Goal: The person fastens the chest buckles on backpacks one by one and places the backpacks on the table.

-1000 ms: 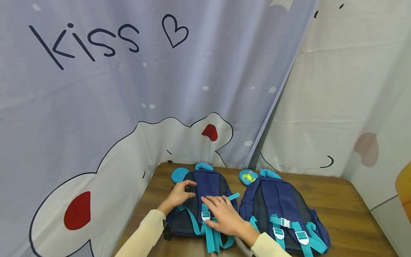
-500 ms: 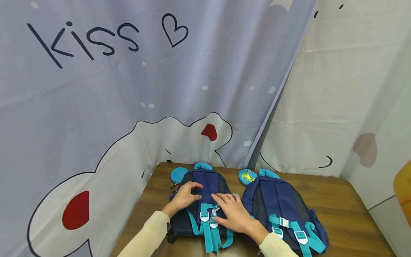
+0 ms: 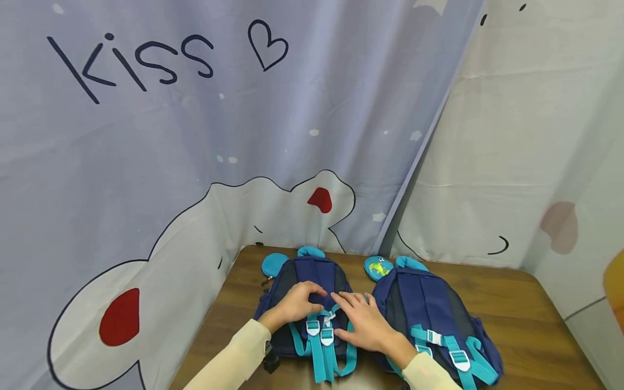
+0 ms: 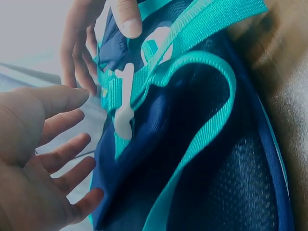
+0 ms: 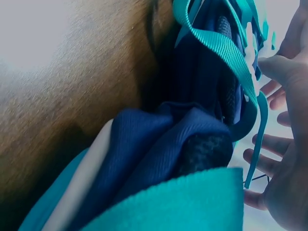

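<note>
Two navy backpacks with turquoise straps lie side by side on a wooden table. My left hand [image 3: 299, 302] is over the middle of the left backpack [image 3: 314, 268], fingers slightly bent and holding nothing. To its right, my right hand [image 3: 363, 322] spreads its fingers at that backpack's right side, with nothing gripped. Between the hands, the turquoise straps [image 3: 319, 357] hang down with white buckles [image 3: 327, 336]. In the left wrist view, the left hand [image 4: 45, 154] stands apart from a white clip [image 4: 126, 101]. The right wrist view has the right hand [image 5: 284, 159] beside a strap; contact is unclear.
The right backpack [image 3: 434, 303] lies close by, its straps toward the front. Round blue pouches stand near both bags: a plain one [image 3: 274, 264] on the left and one with a green cartoon [image 3: 378, 268] in the middle. A printed curtain [image 3: 273, 130] hangs behind the table [image 3: 507, 303].
My left hand has moved right across the left backpack, and my right hand has shifted right too. The straps and buckles between them lie more together and uncovered.
</note>
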A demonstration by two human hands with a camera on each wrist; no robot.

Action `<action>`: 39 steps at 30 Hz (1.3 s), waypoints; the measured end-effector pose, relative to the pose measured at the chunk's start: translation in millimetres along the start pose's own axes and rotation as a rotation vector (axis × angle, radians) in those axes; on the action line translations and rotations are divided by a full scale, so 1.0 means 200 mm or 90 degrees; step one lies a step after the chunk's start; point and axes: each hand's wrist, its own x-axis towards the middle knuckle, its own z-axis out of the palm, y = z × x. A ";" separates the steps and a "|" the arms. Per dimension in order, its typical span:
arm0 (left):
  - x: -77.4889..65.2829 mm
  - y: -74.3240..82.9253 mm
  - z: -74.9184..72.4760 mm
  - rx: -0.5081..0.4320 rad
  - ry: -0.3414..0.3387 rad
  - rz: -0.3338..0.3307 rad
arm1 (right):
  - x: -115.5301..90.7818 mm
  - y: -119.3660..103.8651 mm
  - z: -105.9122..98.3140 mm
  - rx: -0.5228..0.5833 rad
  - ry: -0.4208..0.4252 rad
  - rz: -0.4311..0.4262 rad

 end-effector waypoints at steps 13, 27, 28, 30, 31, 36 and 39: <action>0.01 0.04 0.09 0.159 -0.033 -0.001 | -0.02 0.05 -0.01 0.020 -0.008 0.019; 0.01 0.04 0.16 0.337 -0.037 0.023 | -0.01 0.07 -0.02 0.018 0.000 0.028; 0.01 0.04 0.16 0.342 -0.037 0.025 | -0.01 0.07 -0.02 0.018 0.000 0.030; 0.02 0.03 0.17 0.342 -0.034 0.026 | -0.01 0.07 -0.02 0.020 0.000 0.032; 0.02 0.03 0.16 0.338 -0.032 0.026 | -0.01 0.07 -0.02 0.019 0.001 0.033; 0.01 0.03 0.14 0.292 -0.023 0.016 | -0.01 0.07 -0.01 0.017 0.007 0.037; 0.00 0.03 0.12 0.260 -0.015 0.015 | -0.01 0.06 -0.01 0.029 0.010 0.049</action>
